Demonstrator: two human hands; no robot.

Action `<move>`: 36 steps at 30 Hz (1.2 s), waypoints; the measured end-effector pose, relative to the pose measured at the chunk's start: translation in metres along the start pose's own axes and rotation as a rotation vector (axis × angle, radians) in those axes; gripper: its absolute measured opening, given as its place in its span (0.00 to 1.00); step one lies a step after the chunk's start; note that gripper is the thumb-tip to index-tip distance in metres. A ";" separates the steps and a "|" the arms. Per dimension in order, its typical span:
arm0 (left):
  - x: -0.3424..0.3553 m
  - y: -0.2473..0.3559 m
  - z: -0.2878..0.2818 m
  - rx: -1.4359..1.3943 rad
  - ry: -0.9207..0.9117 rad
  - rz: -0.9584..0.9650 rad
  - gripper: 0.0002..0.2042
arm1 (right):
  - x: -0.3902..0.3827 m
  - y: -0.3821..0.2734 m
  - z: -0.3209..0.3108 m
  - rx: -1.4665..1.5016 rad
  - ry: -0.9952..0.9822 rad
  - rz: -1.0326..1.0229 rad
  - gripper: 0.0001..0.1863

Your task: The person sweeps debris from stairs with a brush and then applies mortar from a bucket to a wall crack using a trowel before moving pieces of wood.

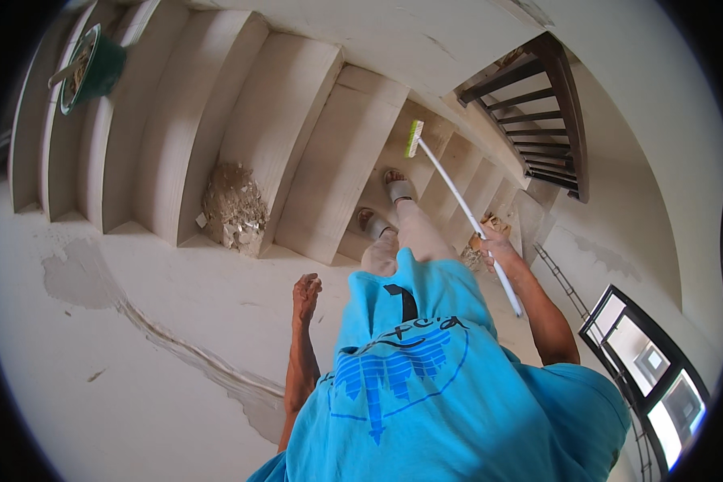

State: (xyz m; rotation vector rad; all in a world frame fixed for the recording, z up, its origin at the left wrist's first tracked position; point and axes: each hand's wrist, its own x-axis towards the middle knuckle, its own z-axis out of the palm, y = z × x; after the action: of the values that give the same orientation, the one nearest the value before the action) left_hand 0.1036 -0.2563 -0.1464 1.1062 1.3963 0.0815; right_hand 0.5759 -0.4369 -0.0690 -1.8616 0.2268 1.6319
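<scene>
My right hand (496,241) grips the long white handle (458,197) of a brush whose white and green head (414,138) is held above the stairs beside my feet. My left hand (305,293) hangs beside my blue shirt, fingers curled, with nothing visible in it. My sandalled feet (398,186) stand on pale concrete steps (329,161). A pile of broken debris (234,210) lies on a step to my left; more debris (470,257) lies past my legs at the right.
A green bucket (100,68) with a handled tool in it sits on the upper steps at left. A dark railing (538,112) borders the stairwell at upper right. A plastered wall (169,377) runs along the lower left. A black-framed window (643,361) is at lower right, near some cables.
</scene>
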 end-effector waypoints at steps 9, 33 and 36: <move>0.009 0.017 -0.015 0.057 0.001 -0.006 0.19 | 0.039 -0.002 0.035 0.055 -0.068 -0.069 0.32; 0.019 0.022 -0.006 0.050 -0.097 -0.054 0.21 | 0.039 0.021 0.016 0.259 -0.130 0.017 0.33; 0.024 0.038 -0.007 0.075 -0.085 -0.048 0.21 | 0.065 0.012 0.034 0.114 -0.063 -0.007 0.33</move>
State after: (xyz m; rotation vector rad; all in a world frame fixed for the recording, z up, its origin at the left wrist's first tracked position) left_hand 0.1244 -0.2171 -0.1378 1.1246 1.3584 -0.0520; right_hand 0.5549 -0.4091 -0.1350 -1.7208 0.2803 1.6358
